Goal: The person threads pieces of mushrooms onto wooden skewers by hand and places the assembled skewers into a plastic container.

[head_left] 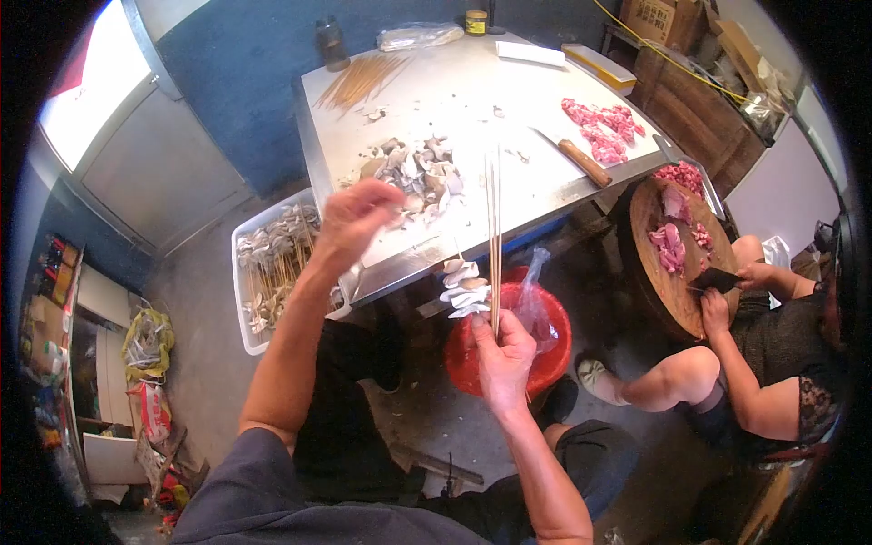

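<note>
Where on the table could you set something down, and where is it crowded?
Mostly bare table lies between the sticks and the meat, and between the mushrooms and the knife, bar small scraps. Crowded: at the mushrooms, near the left hand, and at the right, where meat and knife lie close.

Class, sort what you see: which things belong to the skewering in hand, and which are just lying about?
Belonging to the job:
mushroom-like pieces
sticks in the right hand
loose skewers
white tray of loaded skewers

Seemingly just lying about:
dark jar
cardboard box
yellow-green bag
</note>
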A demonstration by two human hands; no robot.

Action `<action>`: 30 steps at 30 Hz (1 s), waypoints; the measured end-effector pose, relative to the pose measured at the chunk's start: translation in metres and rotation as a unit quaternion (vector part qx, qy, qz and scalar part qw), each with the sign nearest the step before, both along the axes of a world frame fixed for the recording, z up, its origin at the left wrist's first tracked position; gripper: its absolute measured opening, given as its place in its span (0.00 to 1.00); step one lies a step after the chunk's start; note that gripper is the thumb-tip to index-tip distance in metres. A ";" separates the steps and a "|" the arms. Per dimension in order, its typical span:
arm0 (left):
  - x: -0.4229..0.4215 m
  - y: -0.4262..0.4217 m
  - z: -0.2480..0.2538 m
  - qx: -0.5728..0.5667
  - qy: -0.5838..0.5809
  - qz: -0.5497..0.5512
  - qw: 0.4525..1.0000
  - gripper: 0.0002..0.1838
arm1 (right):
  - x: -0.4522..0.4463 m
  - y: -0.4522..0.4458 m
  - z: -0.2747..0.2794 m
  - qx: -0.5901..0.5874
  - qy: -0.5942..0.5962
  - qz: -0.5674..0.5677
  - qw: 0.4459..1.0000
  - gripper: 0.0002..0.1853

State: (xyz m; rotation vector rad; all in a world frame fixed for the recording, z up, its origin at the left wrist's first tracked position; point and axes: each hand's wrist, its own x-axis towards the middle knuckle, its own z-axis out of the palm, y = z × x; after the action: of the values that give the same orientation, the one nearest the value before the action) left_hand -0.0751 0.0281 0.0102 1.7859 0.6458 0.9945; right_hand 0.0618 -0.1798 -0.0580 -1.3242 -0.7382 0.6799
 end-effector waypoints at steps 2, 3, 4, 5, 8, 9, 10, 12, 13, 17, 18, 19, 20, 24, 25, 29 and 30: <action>-0.015 0.020 -0.008 0.026 0.032 0.071 0.997 0.06 | 0.000 -0.001 0.001 0.000 0.006 0.004 1.000 0.07; -0.018 0.023 -0.009 0.051 0.063 0.140 0.987 0.06 | 0.000 -0.001 0.001 0.000 0.012 0.007 1.000 0.07; -0.018 0.024 -0.012 0.051 0.064 0.141 0.987 0.06 | -0.001 -0.002 0.001 0.000 0.013 0.009 1.000 0.07; -0.017 0.023 -0.015 0.100 0.101 0.132 0.981 0.06 | -0.001 -0.002 0.001 0.001 0.024 0.014 1.000 0.07; -0.007 0.012 -0.013 0.159 0.157 0.091 0.970 0.06 | -0.003 -0.003 0.001 0.006 0.036 0.023 0.999 0.07; -0.004 0.011 -0.016 0.202 0.196 0.086 0.956 0.06 | -0.003 -0.003 0.002 0.010 0.037 0.026 0.999 0.07; -0.002 0.012 -0.019 0.245 0.234 0.081 0.937 0.05 | -0.003 -0.003 0.001 0.010 0.037 0.026 0.999 0.07; -0.001 0.016 -0.025 0.267 0.225 0.076 0.934 0.05 | -0.003 -0.003 -0.001 0.001 0.031 0.024 0.999 0.08; -0.001 0.015 -0.024 0.275 0.220 0.069 0.934 0.05 | -0.003 -0.003 -0.001 0.002 0.031 0.023 0.999 0.08; 0.003 0.005 -0.021 0.229 0.202 0.057 0.950 0.05 | -0.004 -0.004 -0.002 -0.002 0.041 0.018 0.999 0.08; 0.005 0.002 -0.020 0.229 0.203 0.057 0.950 0.05 | -0.004 -0.004 -0.003 -0.004 0.042 0.019 0.999 0.08; 0.008 -0.002 -0.019 0.216 0.184 0.055 0.957 0.04 | -0.004 -0.005 -0.002 -0.004 0.042 0.018 0.999 0.08; 0.009 -0.004 -0.018 0.204 0.165 0.052 0.964 0.04 | -0.004 -0.006 0.000 -0.013 0.038 0.025 0.999 0.08; 0.013 -0.005 -0.022 0.147 0.124 0.048 0.980 0.03 | -0.004 -0.006 0.000 -0.019 0.022 0.028 0.999 0.09; 0.016 -0.010 -0.022 0.011 0.052 0.004 0.999 0.03 | -0.005 -0.005 -0.002 -0.020 0.022 0.028 0.999 0.09; 0.029 -0.030 -0.015 -0.145 -0.054 -0.065 0.986 0.03 | -0.007 -0.003 -0.002 0.008 0.000 0.013 1.000 0.09; 0.030 -0.033 -0.016 -0.145 -0.054 -0.065 0.986 0.03 | -0.007 -0.003 -0.001 0.008 0.004 0.012 1.000 0.09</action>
State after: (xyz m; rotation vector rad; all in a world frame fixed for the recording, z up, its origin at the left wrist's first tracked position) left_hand -0.0446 -0.0044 -0.0057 1.4881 0.5669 0.8550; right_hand 0.0549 -0.1828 -0.0587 -1.2991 -0.7527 0.6956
